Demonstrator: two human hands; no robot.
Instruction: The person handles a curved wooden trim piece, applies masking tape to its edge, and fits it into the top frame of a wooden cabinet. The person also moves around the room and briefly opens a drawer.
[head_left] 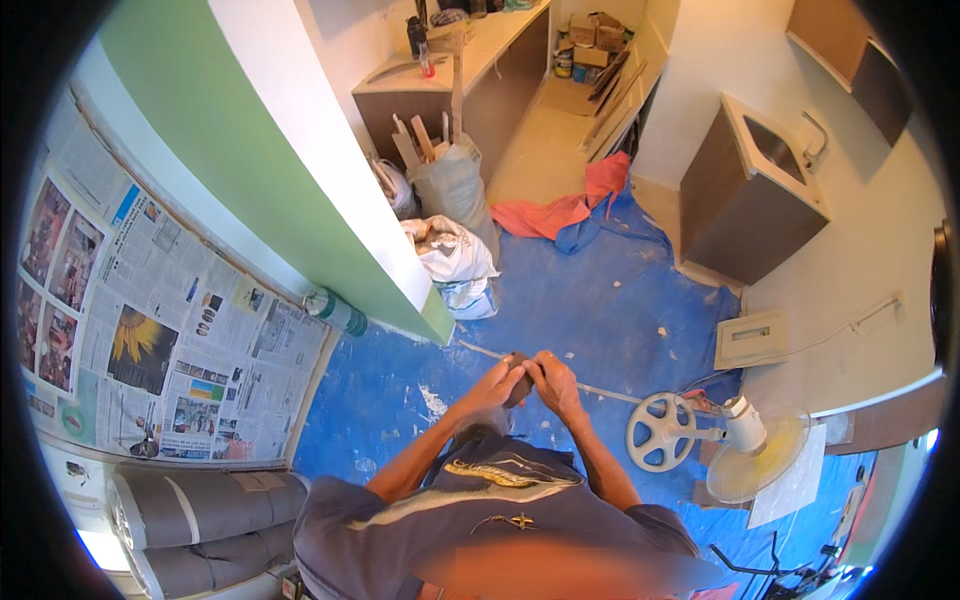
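Dark brown piece sat between the hands: left hand wrapped on its near side, right hand bunched close against its other side. Likely light, fairly stiff, matte so low slip; long edges looked the best hold. Right fingertips were hidden, couldn't tell pinch from touch. Piece's underside was covered, exact kind unclear at that size.

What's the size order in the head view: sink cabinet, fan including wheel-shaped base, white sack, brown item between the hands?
1. Sink cabinet
2. Fan, base included
3. White sack
4. Brown item
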